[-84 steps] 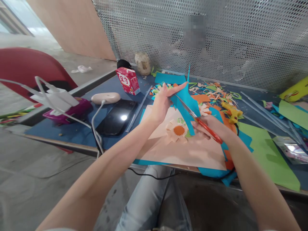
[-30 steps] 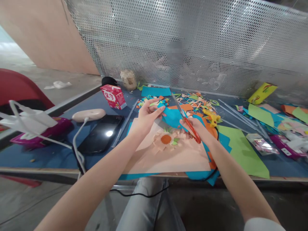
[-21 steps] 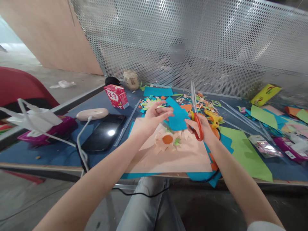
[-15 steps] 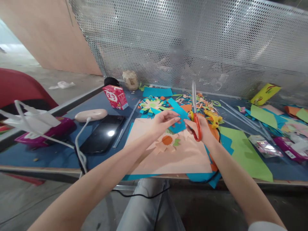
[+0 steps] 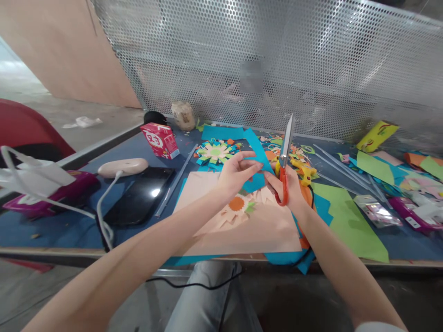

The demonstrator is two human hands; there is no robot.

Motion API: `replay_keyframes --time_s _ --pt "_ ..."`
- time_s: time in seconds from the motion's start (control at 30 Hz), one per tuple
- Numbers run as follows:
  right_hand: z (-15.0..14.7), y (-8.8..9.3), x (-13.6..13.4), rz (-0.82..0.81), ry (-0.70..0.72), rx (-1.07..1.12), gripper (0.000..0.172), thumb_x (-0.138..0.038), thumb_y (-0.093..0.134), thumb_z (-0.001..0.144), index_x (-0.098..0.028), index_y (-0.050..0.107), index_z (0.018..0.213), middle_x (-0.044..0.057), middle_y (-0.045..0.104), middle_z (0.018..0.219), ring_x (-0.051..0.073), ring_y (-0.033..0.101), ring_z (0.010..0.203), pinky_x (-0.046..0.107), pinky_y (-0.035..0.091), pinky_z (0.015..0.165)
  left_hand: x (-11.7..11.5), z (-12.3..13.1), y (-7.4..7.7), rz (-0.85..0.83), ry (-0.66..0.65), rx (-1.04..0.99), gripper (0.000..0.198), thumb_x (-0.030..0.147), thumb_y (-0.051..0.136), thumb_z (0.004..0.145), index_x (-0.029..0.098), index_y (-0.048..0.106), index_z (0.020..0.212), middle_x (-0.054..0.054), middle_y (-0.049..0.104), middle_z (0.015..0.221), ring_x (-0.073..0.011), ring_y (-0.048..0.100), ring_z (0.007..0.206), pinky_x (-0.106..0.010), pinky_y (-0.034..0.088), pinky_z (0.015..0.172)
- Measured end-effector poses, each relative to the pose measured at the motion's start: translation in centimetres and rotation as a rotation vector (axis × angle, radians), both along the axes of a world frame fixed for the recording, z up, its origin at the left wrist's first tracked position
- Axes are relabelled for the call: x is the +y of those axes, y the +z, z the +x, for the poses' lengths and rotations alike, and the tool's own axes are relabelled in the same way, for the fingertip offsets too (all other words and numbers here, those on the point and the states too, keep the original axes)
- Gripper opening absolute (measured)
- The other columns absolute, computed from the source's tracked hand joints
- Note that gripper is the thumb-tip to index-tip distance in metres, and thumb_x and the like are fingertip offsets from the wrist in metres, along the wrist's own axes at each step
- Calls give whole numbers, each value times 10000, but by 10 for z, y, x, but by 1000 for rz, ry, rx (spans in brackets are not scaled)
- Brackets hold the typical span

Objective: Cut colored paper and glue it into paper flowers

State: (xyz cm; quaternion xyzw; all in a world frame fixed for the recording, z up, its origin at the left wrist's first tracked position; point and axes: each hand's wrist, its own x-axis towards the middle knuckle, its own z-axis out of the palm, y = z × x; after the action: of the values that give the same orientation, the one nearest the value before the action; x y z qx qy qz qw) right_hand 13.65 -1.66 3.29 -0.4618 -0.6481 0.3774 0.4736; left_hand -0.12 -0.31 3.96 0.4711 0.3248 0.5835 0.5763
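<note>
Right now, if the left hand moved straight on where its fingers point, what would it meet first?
The left hand pinches the blue paper itself; just beyond that, probably the right hand holding the scissors, though depth is unclear.

A red carton stands behind a black phone, a yellow glue gun near green paper

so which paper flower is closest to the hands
The peach flower with the orange centre, on the peach sheet just below the left hand. The blue-and-yellow flower with the green centre lies farther back.
</note>
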Motion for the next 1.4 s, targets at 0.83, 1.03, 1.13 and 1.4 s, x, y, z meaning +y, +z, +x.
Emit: replay_keyframes --time_s 0.83,1.03,1.13,1.4 --pt "-3 -11 7 -158 21 -255 434 -604 580 640 -178 538 712 -10 493 588 115 452 542 245 343 482 18 -28 1 208 340 -9 150 228 697 661 160 567 692 13 596 595 -109 591 535 -205 402 385" --pt "-3 -12 6 -175 -2 -324 434 -614 581 636 -185 545 696 0 512 575 123 468 525 254 361 487 18 -28 -1 245 339 44 113 192 662 702 159 559 670 23 554 535 -103 572 505 -211 404 389" --pt "-2 -13 6 -217 -2 -332 436 -616 577 639 -187 532 703 -8 496 581 115 451 519 245 354 478 18 -28 -2 268 352 52 127 192 662 703 160 550 653 30 546 518 -94 564 477 -203 397 379" --pt "1 -19 9 -184 25 -356 393 -573 562 688 -187 493 679 -26 456 589 98 433 518 227 337 465 17 -25 -6 278 359 86 140 218 661 704 163 540 662 34 552 529 -95 588 478 -191 397 372"
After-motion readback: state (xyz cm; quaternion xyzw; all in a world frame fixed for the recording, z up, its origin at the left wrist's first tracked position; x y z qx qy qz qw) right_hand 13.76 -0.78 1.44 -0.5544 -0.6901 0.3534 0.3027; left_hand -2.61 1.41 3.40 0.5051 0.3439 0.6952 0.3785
